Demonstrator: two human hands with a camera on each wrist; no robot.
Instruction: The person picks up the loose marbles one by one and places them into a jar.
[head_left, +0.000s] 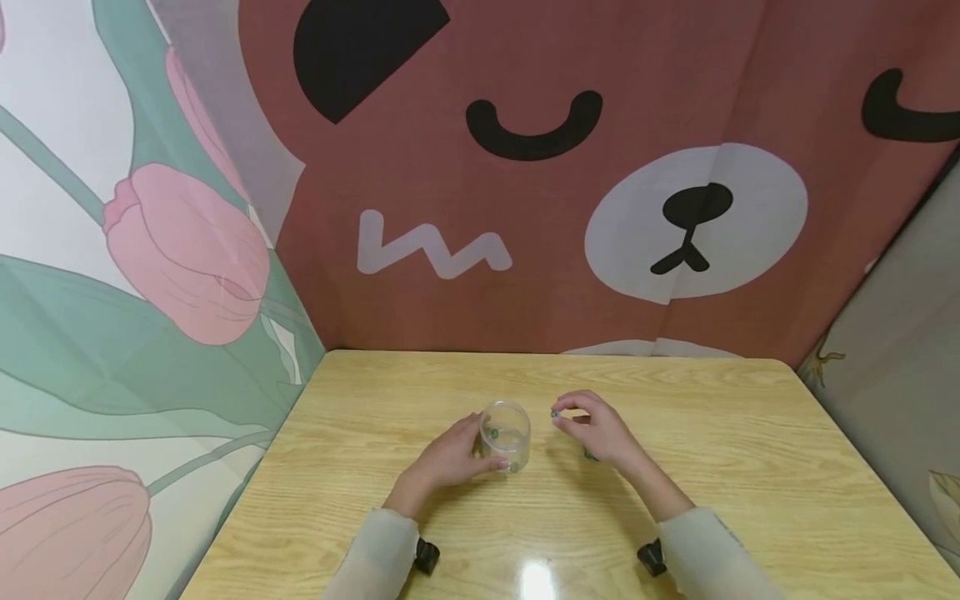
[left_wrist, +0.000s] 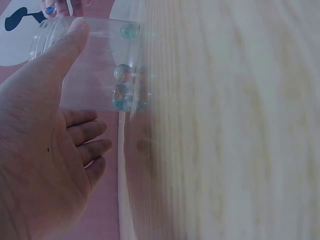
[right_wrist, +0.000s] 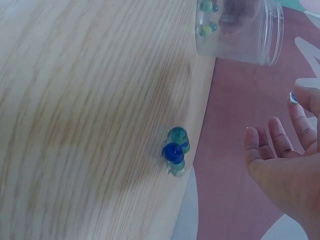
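A clear plastic jar [head_left: 516,446] without a lid stands upright on the table, with several glass marbles [left_wrist: 123,73] at its bottom. My left hand [head_left: 447,457] holds the jar from its left side, the thumb across its near wall and fingers around behind. To the right of the jar and raised above the table, my right hand [head_left: 602,427] pinches a small blue-and-white marble [right_wrist: 293,97] between thumb and index finger, its other fingers loosely bent. Below this hand a cluster of loose marbles [right_wrist: 173,152], blue and green, lies on the wood, mostly hidden in the head view.
The light wood-grain table [head_left: 405,383] runs back to a hanging cloth [head_left: 420,317] with a bear face. A tulip-patterned cloth [head_left: 180,250] hangs along the left, and a grey one [head_left: 892,358] borders the right. A black strap piece [head_left: 427,556] shows at the left cuff.
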